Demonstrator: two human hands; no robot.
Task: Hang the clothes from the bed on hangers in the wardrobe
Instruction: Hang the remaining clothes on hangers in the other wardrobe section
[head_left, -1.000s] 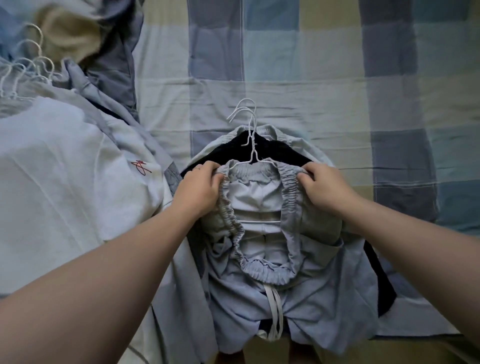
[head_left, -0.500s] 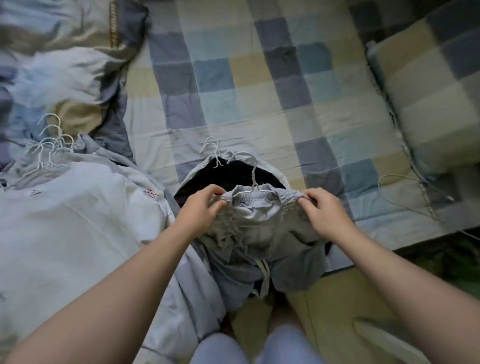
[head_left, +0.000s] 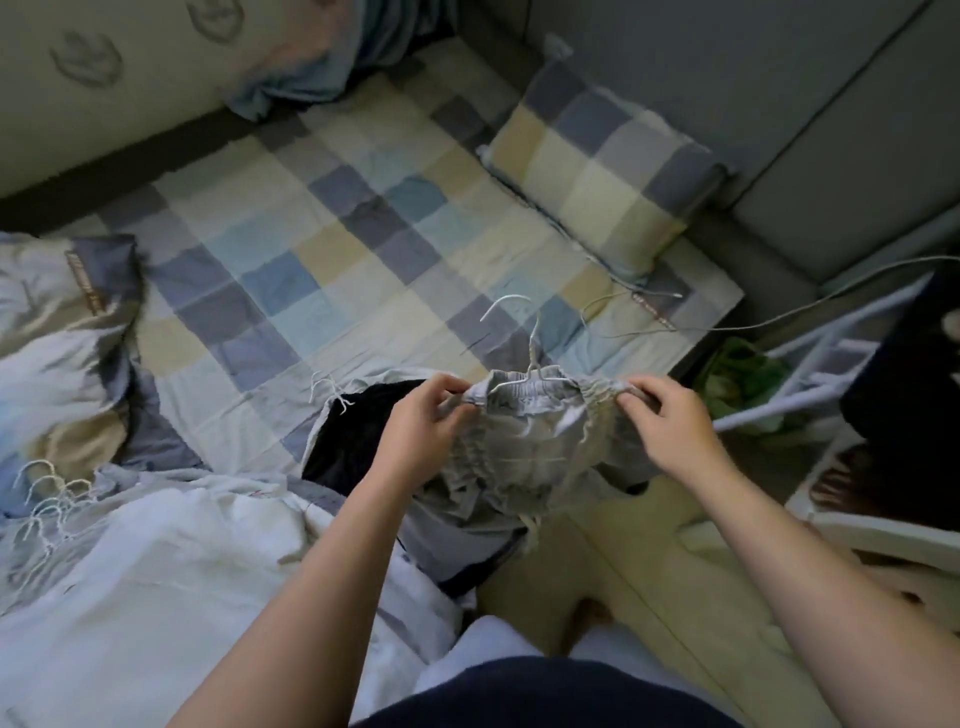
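At the left edge of the frame a bunch of white wire hangers (head_left: 44, 491) lies on a pile of pale clothes (head_left: 171, 582) that covers the lower left part of the bed (head_left: 322, 249). Above them, at the middle left, a crumpled quilt (head_left: 57, 332) in grey, white and beige rests on the checked bed sheet. More to the centre, a dark garment (head_left: 353, 431) lies on the bed with small white hanger hooks (head_left: 328, 391) showing at its upper edge.

The left hand (head_left: 418, 428) is just right of this dark garment. Its fingers (head_left: 441, 387) pinch the left end of the elastic waistband of the grey shorts (head_left: 524, 457). The shorts are in the centre of the frame, held up near the edge of the bed, and the fabric hangs down below the waistband in folds. A white hanger (head_left: 527, 364) is inside the waistband; its hook stands up above the shorts and curves to the left. The right hand (head_left: 667, 423) holds the right end of the waistband, with the fingers closed on the gathered fabric.

In the upper right of the frame a checked pillow (head_left: 602, 171) lies against a grey wall. A thin cable (head_left: 769, 319) runs over the right corner of the bed. At the right edge there is a white rack (head_left: 831, 364) with something green behind it; I cannot tell what it is.
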